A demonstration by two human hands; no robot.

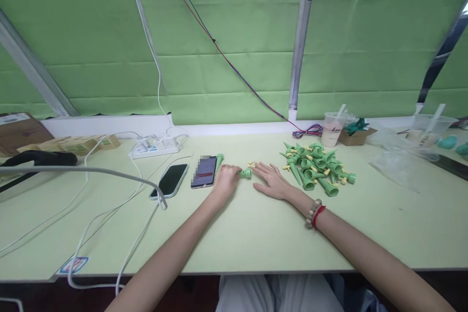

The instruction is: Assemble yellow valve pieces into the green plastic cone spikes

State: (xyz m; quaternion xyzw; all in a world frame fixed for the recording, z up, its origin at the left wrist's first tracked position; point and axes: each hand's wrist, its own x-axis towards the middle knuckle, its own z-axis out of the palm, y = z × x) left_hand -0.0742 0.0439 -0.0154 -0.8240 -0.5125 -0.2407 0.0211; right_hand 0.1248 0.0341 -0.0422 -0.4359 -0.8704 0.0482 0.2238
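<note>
My left hand [225, 180] is closed around a small green plastic cone piece [245, 173] that sticks out to the right of its fingers. Flat on the pale green table [256, 234] lies my right hand [272, 181], fingers spread, fingertips next to that piece and a small yellow part [251, 164]. A heap of several green cones with yellow fittings [318, 165] lies just right of my right hand. One more green cone [219, 161] rests behind my left hand, beside a phone.
Two phones [204, 171] [170, 180] lie left of my left hand. A white power strip [157, 146] and loose white cables [109, 204] cover the left side. Drink cups [332, 129], a small cardboard box [356, 135] and plastic bags [398, 156] stand at the back right.
</note>
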